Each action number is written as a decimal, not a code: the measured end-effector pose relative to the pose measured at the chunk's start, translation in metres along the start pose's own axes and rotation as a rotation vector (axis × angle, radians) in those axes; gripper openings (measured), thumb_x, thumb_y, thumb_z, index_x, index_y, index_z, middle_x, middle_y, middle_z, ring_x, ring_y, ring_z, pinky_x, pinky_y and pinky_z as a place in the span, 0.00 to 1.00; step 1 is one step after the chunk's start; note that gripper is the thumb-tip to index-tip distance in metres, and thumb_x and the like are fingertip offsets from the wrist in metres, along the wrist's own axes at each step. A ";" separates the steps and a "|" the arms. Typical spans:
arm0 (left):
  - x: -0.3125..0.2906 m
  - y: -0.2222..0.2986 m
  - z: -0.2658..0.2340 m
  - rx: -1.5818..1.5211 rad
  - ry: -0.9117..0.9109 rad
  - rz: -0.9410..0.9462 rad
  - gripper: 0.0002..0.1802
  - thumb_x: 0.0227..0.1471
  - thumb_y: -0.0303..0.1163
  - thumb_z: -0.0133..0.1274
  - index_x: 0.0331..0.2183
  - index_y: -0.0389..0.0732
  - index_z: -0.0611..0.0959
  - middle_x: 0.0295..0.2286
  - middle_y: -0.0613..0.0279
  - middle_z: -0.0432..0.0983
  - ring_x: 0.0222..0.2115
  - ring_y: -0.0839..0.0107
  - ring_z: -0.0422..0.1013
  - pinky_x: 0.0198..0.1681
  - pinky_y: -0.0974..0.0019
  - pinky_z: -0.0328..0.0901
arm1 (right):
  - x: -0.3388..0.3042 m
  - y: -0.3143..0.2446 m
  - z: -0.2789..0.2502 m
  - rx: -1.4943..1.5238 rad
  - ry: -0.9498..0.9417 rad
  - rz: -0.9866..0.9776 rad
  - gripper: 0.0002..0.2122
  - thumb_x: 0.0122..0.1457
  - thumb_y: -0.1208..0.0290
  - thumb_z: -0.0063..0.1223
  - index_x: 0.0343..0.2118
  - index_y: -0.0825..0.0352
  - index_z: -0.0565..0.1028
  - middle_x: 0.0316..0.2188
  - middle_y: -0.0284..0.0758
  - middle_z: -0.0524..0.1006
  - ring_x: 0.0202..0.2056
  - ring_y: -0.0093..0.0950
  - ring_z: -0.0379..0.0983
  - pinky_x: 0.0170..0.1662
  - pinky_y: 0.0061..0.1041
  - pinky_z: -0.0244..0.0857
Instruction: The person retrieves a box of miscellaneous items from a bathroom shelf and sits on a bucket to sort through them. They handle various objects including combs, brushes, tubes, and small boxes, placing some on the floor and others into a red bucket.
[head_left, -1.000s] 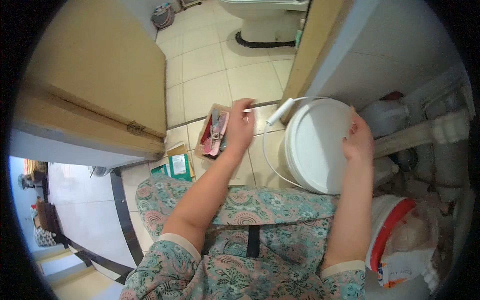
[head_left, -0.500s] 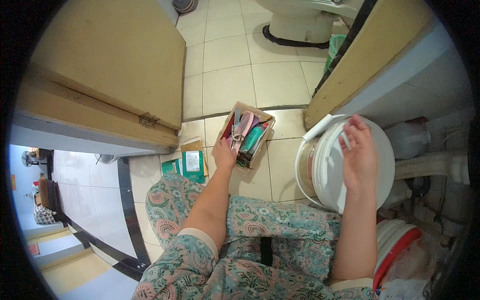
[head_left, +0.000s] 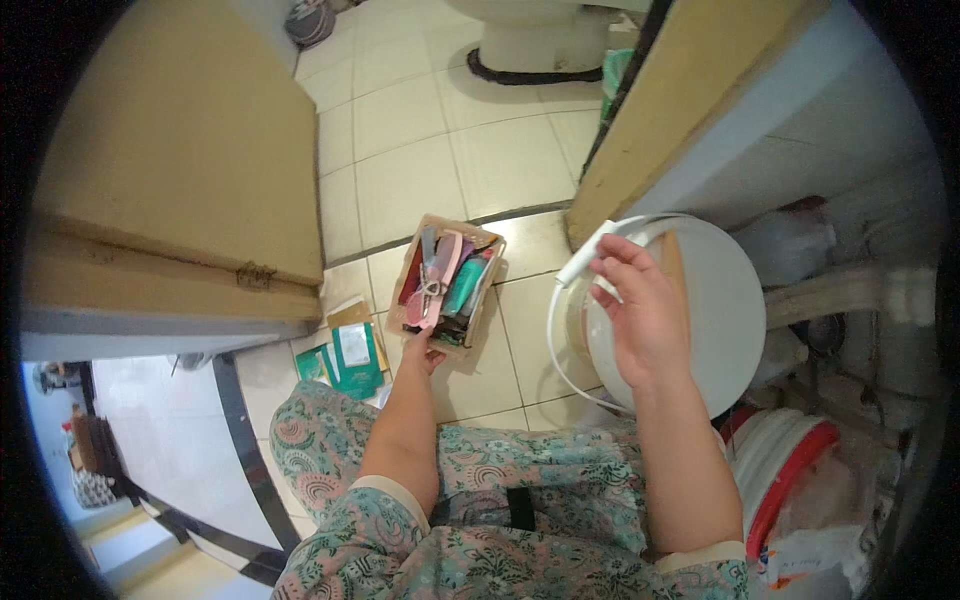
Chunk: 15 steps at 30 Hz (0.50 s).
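A beige plastic basket (head_left: 490, 290) stands on the tiled floor in front of me, filled with small items. Inside it lie a pink comb-like piece (head_left: 447, 262), a teal tube (head_left: 464, 288) and something grey. My left hand (head_left: 424, 352) is closed at the basket's near edge, thumb on top and fingers around the outside. Over the left side of a large white bucket (head_left: 725, 320) hovers my right hand (head_left: 640, 310), fingers apart and holding nothing. The bucket's white handle grip (head_left: 586, 255) is close to those fingertips; whether they touch it I cannot tell.
Green and brown packets (head_left: 352, 350) lie left of the basket. A yellowish door (head_left: 190, 130) stands at the left, and a door frame (head_left: 690, 100) at the right. Beyond the sill is a toilet base (head_left: 540, 45). A red-rimmed stack (head_left: 790, 480) and pipes crowd the right.
My left hand has shifted from the basket's left side and contents to its near edge. My right hand has moved left over the bucket. The whole view has swung slightly.
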<state>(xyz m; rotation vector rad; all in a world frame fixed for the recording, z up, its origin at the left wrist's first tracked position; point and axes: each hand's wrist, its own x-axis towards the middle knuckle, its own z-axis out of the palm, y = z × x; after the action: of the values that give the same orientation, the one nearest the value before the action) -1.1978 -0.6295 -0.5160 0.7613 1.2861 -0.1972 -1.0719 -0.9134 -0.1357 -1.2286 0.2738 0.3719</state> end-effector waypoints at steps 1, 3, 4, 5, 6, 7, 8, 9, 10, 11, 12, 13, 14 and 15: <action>0.009 -0.003 -0.002 -0.026 -0.013 -0.034 0.18 0.48 0.42 0.52 0.40 0.46 0.71 0.33 0.59 0.69 0.30 0.63 0.68 0.35 0.56 0.68 | -0.003 -0.003 0.001 0.000 -0.009 0.015 0.11 0.54 0.74 0.47 0.40 0.66 0.70 0.37 0.29 0.70 0.38 0.19 0.65 0.41 0.20 0.59; -0.005 -0.003 0.002 0.014 -0.070 0.028 0.12 0.48 0.38 0.51 0.33 0.40 0.72 0.28 0.60 0.70 0.28 0.65 0.69 0.34 0.61 0.70 | -0.006 -0.008 -0.001 0.000 -0.033 0.043 0.10 0.54 0.74 0.47 0.40 0.66 0.70 0.37 0.30 0.70 0.37 0.19 0.66 0.40 0.20 0.59; -0.001 -0.001 -0.001 0.066 -0.090 0.018 0.10 0.48 0.35 0.50 0.31 0.40 0.72 0.26 0.61 0.70 0.26 0.66 0.69 0.33 0.62 0.71 | -0.007 -0.012 -0.004 0.000 -0.041 0.026 0.10 0.54 0.74 0.46 0.40 0.66 0.70 0.37 0.30 0.70 0.36 0.19 0.67 0.40 0.20 0.59; 0.001 0.002 -0.004 0.120 -0.100 0.011 0.08 0.47 0.33 0.50 0.29 0.40 0.72 0.25 0.62 0.69 0.25 0.66 0.69 0.32 0.63 0.71 | -0.007 -0.013 -0.006 0.012 -0.023 0.008 0.10 0.54 0.74 0.46 0.39 0.67 0.70 0.37 0.30 0.70 0.36 0.19 0.67 0.40 0.20 0.59; 0.000 0.005 -0.002 0.142 -0.111 0.007 0.05 0.43 0.31 0.49 0.23 0.41 0.71 0.23 0.62 0.67 0.24 0.68 0.68 0.27 0.66 0.70 | -0.006 -0.017 -0.010 0.025 -0.005 -0.009 0.09 0.54 0.74 0.46 0.39 0.67 0.70 0.36 0.30 0.70 0.36 0.19 0.66 0.40 0.20 0.59; 0.005 0.006 -0.001 0.137 -0.120 -0.018 0.06 0.42 0.32 0.50 0.22 0.42 0.71 0.22 0.63 0.66 0.23 0.69 0.67 0.25 0.67 0.70 | -0.003 -0.020 -0.014 0.038 0.012 -0.025 0.09 0.55 0.74 0.45 0.39 0.67 0.70 0.36 0.30 0.71 0.36 0.19 0.66 0.40 0.20 0.59; 0.009 0.008 0.000 0.132 -0.130 -0.043 0.07 0.42 0.32 0.50 0.21 0.42 0.70 0.21 0.63 0.65 0.21 0.69 0.66 0.24 0.67 0.70 | -0.001 -0.022 -0.019 0.072 0.034 -0.057 0.09 0.55 0.75 0.45 0.39 0.67 0.70 0.36 0.30 0.71 0.36 0.18 0.66 0.40 0.19 0.59; 0.011 0.011 0.000 0.126 -0.139 -0.067 0.07 0.41 0.33 0.51 0.20 0.43 0.70 0.21 0.64 0.65 0.20 0.70 0.65 0.23 0.67 0.69 | 0.002 -0.025 -0.024 0.107 0.055 -0.090 0.09 0.55 0.75 0.45 0.39 0.67 0.70 0.36 0.30 0.71 0.36 0.18 0.66 0.40 0.19 0.59; 0.012 0.012 0.000 0.115 -0.096 -0.061 0.08 0.40 0.34 0.51 0.20 0.43 0.69 0.20 0.64 0.64 0.19 0.70 0.64 0.22 0.68 0.68 | 0.004 -0.027 -0.029 0.141 0.075 -0.122 0.09 0.55 0.75 0.45 0.39 0.67 0.70 0.36 0.30 0.71 0.36 0.18 0.66 0.40 0.19 0.59; 0.004 0.013 0.009 0.103 -0.061 -0.059 0.08 0.39 0.35 0.51 0.20 0.44 0.69 0.20 0.65 0.63 0.18 0.70 0.63 0.21 0.68 0.68 | 0.005 -0.029 -0.035 0.162 0.099 -0.127 0.09 0.55 0.75 0.44 0.39 0.67 0.70 0.35 0.30 0.71 0.36 0.18 0.66 0.40 0.19 0.59; -0.002 0.014 0.016 0.090 -0.026 -0.058 0.09 0.39 0.35 0.51 0.20 0.44 0.69 0.19 0.65 0.62 0.17 0.70 0.62 0.20 0.69 0.67 | 0.008 -0.029 -0.041 0.182 0.122 -0.132 0.09 0.55 0.75 0.44 0.39 0.66 0.70 0.35 0.30 0.71 0.36 0.18 0.66 0.41 0.19 0.59; -0.007 0.015 0.020 0.083 -0.004 -0.042 0.09 0.38 0.35 0.52 0.20 0.45 0.69 0.19 0.66 0.62 0.16 0.70 0.61 0.20 0.69 0.67 | 0.009 -0.029 -0.044 0.202 0.144 -0.138 0.09 0.55 0.76 0.44 0.39 0.66 0.69 0.35 0.30 0.71 0.36 0.18 0.66 0.41 0.19 0.59; -0.012 0.013 0.021 0.070 0.022 -0.027 0.09 0.38 0.35 0.52 0.20 0.45 0.69 0.19 0.66 0.61 0.16 0.70 0.61 0.19 0.69 0.67 | 0.009 -0.029 -0.047 0.210 0.138 -0.127 0.09 0.55 0.76 0.44 0.39 0.66 0.69 0.35 0.30 0.71 0.36 0.18 0.66 0.41 0.19 0.59; -0.014 0.012 0.021 0.058 0.048 -0.013 0.09 0.38 0.35 0.52 0.21 0.45 0.69 0.19 0.66 0.61 0.15 0.70 0.60 0.19 0.69 0.67 | 0.008 -0.029 -0.048 0.218 0.133 -0.115 0.09 0.55 0.76 0.44 0.39 0.66 0.69 0.36 0.30 0.71 0.36 0.19 0.66 0.41 0.19 0.59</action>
<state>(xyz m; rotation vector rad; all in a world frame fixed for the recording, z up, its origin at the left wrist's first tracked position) -1.1792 -0.6374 -0.4964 0.8108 1.3355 -0.2288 -1.0531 -0.9663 -0.1288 -1.0498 0.3467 0.1559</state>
